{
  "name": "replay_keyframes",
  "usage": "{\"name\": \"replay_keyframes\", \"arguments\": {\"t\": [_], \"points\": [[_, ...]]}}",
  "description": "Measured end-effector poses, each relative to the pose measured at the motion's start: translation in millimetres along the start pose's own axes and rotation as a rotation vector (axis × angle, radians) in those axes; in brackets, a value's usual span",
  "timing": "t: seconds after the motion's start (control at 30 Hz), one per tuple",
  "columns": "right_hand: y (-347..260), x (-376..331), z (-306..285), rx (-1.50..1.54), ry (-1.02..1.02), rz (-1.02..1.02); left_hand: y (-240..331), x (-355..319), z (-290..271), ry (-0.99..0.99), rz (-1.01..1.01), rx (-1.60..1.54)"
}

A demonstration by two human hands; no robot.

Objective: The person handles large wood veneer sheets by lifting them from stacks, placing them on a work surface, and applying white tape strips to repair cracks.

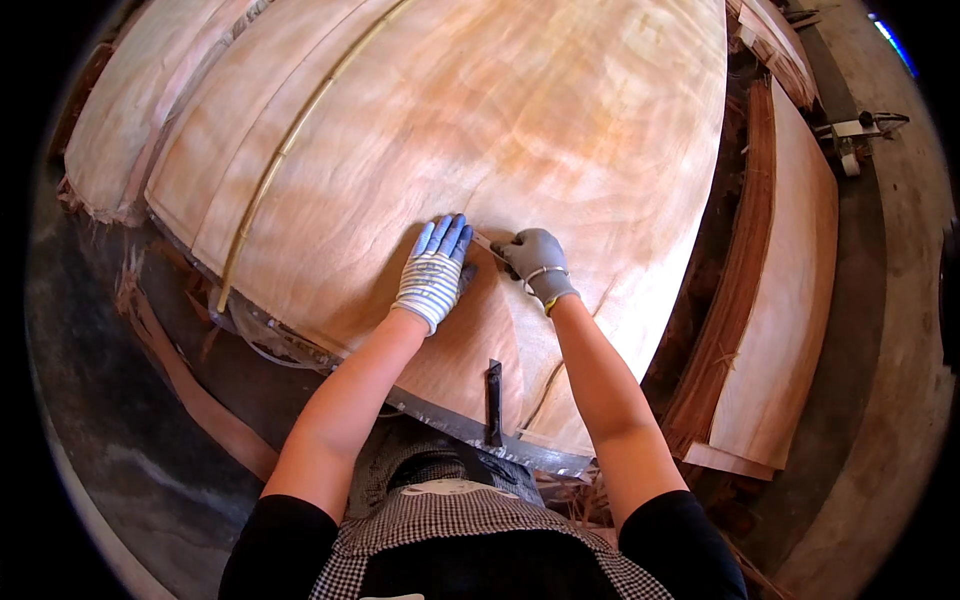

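Note:
A large sheet of pale wood veneer lies in front of me. My left hand, in a blue-and-white striped glove, rests flat on it with the fingers stretched out. Just to the right, my right hand wears a grey glove and is closed round what looks like a slim knife. Its thin pale end points toward my left fingertips and touches the veneer; the grip is hidden in my fist. Below the hands, a crack or cut edge runs through the sheet toward the near edge.
A thin bamboo stick lies along the left of the veneer. A black flat bar sits at the near edge, above a grey metal rim. To the right stands a stack of veneer; torn strips lie on the floor at left.

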State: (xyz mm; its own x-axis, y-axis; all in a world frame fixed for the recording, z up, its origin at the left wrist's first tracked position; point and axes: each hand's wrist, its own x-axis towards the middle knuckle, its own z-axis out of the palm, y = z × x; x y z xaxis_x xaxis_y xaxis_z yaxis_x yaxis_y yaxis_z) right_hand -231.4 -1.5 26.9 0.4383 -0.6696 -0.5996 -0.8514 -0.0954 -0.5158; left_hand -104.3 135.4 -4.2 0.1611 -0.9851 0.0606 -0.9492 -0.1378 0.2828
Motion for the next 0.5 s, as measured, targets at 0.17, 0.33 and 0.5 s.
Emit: {"name": "replay_keyframes", "arguments": {"t": [0.17, 0.33, 0.5], "points": [[23.5, -10.8, 5.8, -0.197, 0.275, -0.041, 10.0, 10.8, 3.8, -0.025, 0.032, 0.042], [31.1, -21.2, 11.1, -0.232, 0.257, -0.232, 28.9, 4.0, 3.6, -0.051, 0.188, -0.055], [83.6, -30.4, -27.2, -0.336, 0.628, -0.211, 30.9, 5.4, 13.5, -0.007, 0.265, 0.053]]}}
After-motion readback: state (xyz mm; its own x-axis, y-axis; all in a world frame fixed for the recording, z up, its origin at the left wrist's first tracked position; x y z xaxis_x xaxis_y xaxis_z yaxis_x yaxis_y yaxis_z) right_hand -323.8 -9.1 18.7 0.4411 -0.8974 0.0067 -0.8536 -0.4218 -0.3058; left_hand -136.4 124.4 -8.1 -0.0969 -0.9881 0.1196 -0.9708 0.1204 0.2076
